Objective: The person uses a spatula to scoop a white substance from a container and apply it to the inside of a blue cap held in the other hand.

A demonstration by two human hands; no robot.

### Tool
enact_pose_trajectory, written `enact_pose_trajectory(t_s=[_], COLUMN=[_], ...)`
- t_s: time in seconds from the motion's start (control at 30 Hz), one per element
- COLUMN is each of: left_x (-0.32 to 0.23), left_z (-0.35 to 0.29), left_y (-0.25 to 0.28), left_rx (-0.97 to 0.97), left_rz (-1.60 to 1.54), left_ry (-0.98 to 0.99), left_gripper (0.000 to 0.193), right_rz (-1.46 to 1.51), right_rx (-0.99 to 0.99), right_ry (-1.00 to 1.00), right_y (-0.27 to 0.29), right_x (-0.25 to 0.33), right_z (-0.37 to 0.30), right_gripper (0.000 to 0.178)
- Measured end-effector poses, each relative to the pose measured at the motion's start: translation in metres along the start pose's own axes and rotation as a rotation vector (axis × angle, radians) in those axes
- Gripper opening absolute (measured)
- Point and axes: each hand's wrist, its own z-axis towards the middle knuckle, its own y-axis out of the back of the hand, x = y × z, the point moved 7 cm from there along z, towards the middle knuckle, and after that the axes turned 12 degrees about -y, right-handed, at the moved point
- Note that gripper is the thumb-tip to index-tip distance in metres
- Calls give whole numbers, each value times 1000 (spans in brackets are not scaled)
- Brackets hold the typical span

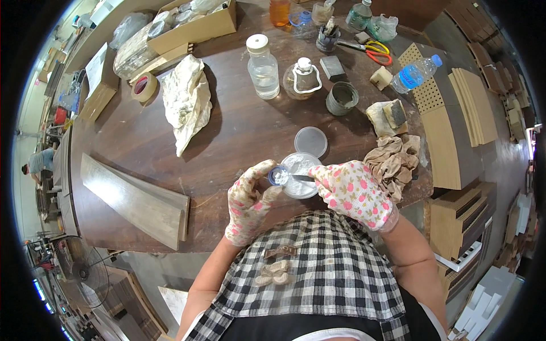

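Observation:
My left hand (252,199), in a floral glove, pinches a small blue bottle cap (278,176) with white powder in it. My right hand (354,190), gloved the same way, is closed on a thin scraper-like tool (301,178); its tip points at the cap and its handle is hidden in my fingers. Under and between both hands stands a round clear tub (302,192) of white powder (297,165). Just behind it lies a round, greyish translucent lid (311,142). A crumpled brown cloth (392,162) lies right of my right hand.
Farther back on the brown table (136,131) stand two bottles of liquid (264,74) (302,79) and a grey cup (342,98). Orange-handled scissors (378,52) and a water bottle (415,74) lie right. Wooden boards (133,199), a white cloth (186,99) and tape (144,87) lie left.

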Motion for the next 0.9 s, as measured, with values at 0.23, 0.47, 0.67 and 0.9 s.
enact_pose_trajectory(t_s=[0.23, 0.47, 0.67, 0.9], left_x=[2, 4, 6, 8], left_z=[0, 1, 1, 0], left_y=[1, 0, 3, 4], left_rx=[-14, 4, -31, -24], left_rz=[-10, -5, -44, -44], left_ry=[-16, -38, -17, -24], left_gripper=[44, 44, 44, 43], right_rz=[-100, 66, -134, -164], right_rx=[127, 171, 30, 181], right_ry=[-57, -35, 34, -1], right_y=[-4, 0, 5, 5], right_x=[0, -2, -1, 13], right_z=[11, 16, 16, 25], right_gripper=[23, 23, 24, 19])
